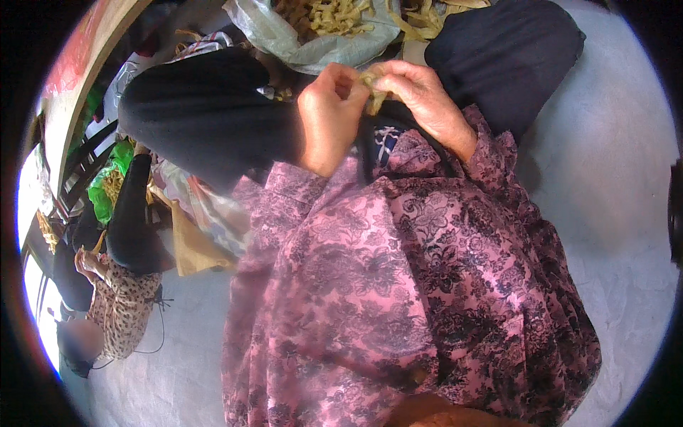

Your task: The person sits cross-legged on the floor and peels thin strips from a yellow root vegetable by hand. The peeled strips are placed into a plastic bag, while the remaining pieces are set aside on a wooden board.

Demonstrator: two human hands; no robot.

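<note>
A small yellowish-green piece of knotted plant strip (373, 92) is pinched between my two hands above my lap. My left hand (332, 109) grips its left side, thumb and fingertips together. From the other side my right hand (421, 101) holds it with thumb and index finger, and a short end hangs down between the hands. Just beyond them stands an open pale woven plastic sack (320, 53) with many similar yellowish pieces (336, 18) inside. Long flat dried strips (419, 24) lie to the right of the sack. The fingertips of my left hand are partly hidden.
At the left, a co-worker in a spotted top (125, 304) sits on the grey floor (187, 331), near a green plastic bag (101, 195) of dried pieces. A tan sheet (195, 245) and a patterned plastic sack (208, 203) lie between us. A curved pale edge (88, 91) runs along the upper left.
</note>
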